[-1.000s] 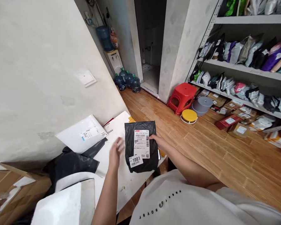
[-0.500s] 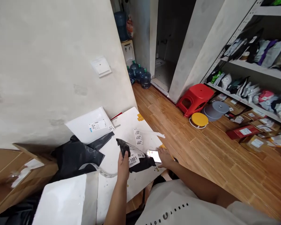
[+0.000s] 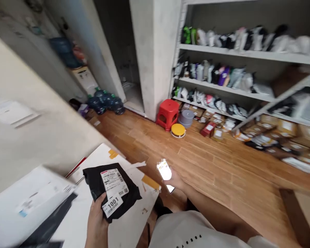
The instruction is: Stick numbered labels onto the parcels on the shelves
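Observation:
My left hand (image 3: 96,210) is closed on the near left edge of a black plastic parcel (image 3: 129,187), raised over the white table (image 3: 129,225). A printed shipping label and a white sticker (image 3: 112,204) reading 1001 face up on it. In my right hand (image 3: 176,179) is a smartphone (image 3: 164,170) with a bright lit screen, held beyond the table's right edge, above the floor. Parcel and phone are apart. A large white mailer (image 3: 33,196) with a label lies at the left of the table, with black plastic (image 3: 51,220) beside it.
Shelves (image 3: 222,86) packed with bagged parcels line the far right, with cardboard boxes (image 3: 286,127) under them. A red stool (image 3: 167,113), a grey stool (image 3: 187,117) and a yellow stool (image 3: 178,130) stand on the wooden floor. Blue water bottles (image 3: 105,101) sit by the doorway.
My view has swung to the right. The phone has been lifted off the table by my right hand and moved past its edge. The parcel now lies flatter, label side up.

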Tool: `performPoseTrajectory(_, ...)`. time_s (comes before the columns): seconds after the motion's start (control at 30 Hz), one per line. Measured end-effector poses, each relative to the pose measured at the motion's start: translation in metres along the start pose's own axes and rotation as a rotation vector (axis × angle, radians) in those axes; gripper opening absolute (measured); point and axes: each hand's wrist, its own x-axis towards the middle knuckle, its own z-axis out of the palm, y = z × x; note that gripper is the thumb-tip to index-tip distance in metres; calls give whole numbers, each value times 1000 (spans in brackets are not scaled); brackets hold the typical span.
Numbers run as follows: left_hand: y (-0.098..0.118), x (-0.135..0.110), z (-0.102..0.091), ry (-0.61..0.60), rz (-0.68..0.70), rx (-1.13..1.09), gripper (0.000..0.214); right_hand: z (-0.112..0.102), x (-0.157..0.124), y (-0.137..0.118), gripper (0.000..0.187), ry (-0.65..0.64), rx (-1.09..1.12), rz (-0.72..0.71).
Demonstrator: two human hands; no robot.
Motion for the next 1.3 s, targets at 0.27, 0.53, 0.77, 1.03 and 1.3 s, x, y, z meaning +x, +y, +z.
performPoseTrajectory(0.27, -133, -141, 245, -485, -146, 219, 44, -252, -94, -33, 56, 401, 572, -176)
performPoseTrajectory(0.53, -306, -323, 407, -701, -233, 415, 31, -510, -229, -9, 31, 634, 1065, -180)
performPoseTrajectory(0.77, -398, -425, 498, -876, -214, 626, 38, -640, -300, 40, 29, 951, 1168, -247)
performPoseTrajectory(1.03, -471, -473, 598, -1000, -257, 759, 40, -727, -312, 74, 42, 1145, 1194, -213)
performPoseTrajectory(1.3, -515, -481, 735, -1161, -268, 852, 40, -813, -266, 60, 40, 1267, 1167, -249)
